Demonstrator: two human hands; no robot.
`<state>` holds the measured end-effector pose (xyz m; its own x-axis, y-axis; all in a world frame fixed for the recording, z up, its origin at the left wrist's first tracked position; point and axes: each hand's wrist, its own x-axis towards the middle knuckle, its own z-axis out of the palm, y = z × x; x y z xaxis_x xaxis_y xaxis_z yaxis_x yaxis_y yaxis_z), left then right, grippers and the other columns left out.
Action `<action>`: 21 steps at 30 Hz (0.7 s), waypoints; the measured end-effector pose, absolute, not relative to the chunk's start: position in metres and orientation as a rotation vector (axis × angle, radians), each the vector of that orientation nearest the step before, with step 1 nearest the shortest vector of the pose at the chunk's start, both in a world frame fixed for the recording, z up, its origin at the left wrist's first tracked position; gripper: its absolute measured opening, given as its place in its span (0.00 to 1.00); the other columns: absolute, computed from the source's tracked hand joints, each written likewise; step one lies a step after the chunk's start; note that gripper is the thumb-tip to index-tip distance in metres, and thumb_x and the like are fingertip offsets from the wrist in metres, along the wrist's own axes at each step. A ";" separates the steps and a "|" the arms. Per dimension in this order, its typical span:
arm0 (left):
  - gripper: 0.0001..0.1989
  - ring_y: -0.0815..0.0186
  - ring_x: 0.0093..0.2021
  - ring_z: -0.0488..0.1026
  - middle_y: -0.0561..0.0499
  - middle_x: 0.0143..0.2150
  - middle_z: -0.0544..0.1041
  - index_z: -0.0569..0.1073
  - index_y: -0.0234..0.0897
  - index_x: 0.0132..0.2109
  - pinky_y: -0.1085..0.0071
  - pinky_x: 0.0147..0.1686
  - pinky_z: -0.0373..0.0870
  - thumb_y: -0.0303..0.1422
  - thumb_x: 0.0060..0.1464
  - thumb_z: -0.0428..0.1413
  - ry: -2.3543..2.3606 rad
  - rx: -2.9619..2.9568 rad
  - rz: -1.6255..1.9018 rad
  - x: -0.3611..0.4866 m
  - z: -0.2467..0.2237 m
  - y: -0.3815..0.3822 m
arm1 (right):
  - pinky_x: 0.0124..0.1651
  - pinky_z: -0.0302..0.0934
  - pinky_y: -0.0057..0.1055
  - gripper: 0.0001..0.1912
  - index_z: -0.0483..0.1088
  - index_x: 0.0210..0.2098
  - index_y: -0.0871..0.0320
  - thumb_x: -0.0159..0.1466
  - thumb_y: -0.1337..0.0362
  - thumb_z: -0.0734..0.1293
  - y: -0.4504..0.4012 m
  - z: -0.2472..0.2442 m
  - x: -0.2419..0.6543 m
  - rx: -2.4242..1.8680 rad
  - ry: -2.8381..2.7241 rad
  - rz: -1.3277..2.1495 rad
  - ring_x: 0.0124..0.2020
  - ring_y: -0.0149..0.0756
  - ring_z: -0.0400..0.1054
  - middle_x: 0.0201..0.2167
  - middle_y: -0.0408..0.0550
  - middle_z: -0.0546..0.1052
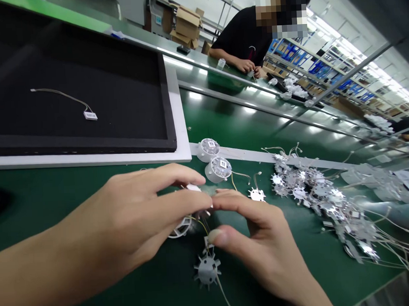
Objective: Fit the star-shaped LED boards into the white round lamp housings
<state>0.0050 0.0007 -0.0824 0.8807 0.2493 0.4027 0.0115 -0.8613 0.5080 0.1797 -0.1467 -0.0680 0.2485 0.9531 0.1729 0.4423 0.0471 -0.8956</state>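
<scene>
My left hand [142, 215] is closed around a small white plastic piece [193, 187], mostly hidden behind its fingers. Its fingertips meet those of my right hand [253, 232], whose thumb stands apart from the index finger with nothing visible gripped between them. Below my left fingers shows part of a white ring-shaped housing [181, 229]. Thin wires run down past my right thumb to a small white connector piece [208, 244]. Nearer me lies a silver star-edged disc [208, 269] with a wire. Just beyond the hands stand two round clear-white housings [218, 169] with coded labels.
At right lies a heap of silver star-edged discs [316, 188] with wires; a single disc [257, 195] lies apart. A black-lined tray [176, 104] at left holds a wired label piece [90, 115]. Across the bench a person [240, 41] handles small parts.
</scene>
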 end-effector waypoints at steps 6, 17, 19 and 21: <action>0.21 0.70 0.46 0.78 0.56 0.55 0.75 0.69 0.55 0.57 0.81 0.43 0.75 0.24 0.65 0.49 0.095 2.362 0.592 0.008 -0.086 0.002 | 0.37 0.67 0.24 0.04 0.79 0.36 0.55 0.68 0.67 0.71 -0.149 -0.072 0.177 -1.577 -1.321 0.740 0.33 0.28 0.74 0.31 0.40 0.80; 0.14 0.76 0.51 0.75 0.59 0.55 0.76 0.66 0.50 0.60 0.89 0.51 0.69 0.33 0.71 0.53 -0.032 2.383 0.531 0.007 -0.077 0.008 | 0.39 0.68 0.18 0.03 0.78 0.36 0.54 0.67 0.67 0.71 -0.148 -0.071 0.179 -1.585 -1.340 0.691 0.34 0.24 0.75 0.34 0.37 0.82; 0.13 0.76 0.51 0.75 0.58 0.55 0.76 0.66 0.48 0.60 0.90 0.53 0.68 0.33 0.72 0.52 -0.030 2.399 0.566 0.008 -0.077 0.008 | 0.40 0.68 0.16 0.04 0.78 0.38 0.53 0.65 0.68 0.71 -0.147 -0.071 0.179 -1.582 -1.345 0.677 0.36 0.23 0.76 0.35 0.35 0.83; 0.13 0.76 0.54 0.74 0.56 0.56 0.75 0.66 0.46 0.61 0.89 0.58 0.65 0.32 0.73 0.49 -0.032 2.440 0.606 0.008 -0.078 0.006 | 0.41 0.69 0.15 0.08 0.78 0.42 0.52 0.64 0.69 0.72 -0.147 -0.071 0.178 -1.550 -1.340 0.688 0.37 0.23 0.77 0.36 0.33 0.83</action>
<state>0.0075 0.0061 -0.0775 0.8946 0.1192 0.4306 -0.1635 -0.8096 0.5637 0.1782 -0.1472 -0.0715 0.2443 0.9564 0.1598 0.4277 0.0415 -0.9029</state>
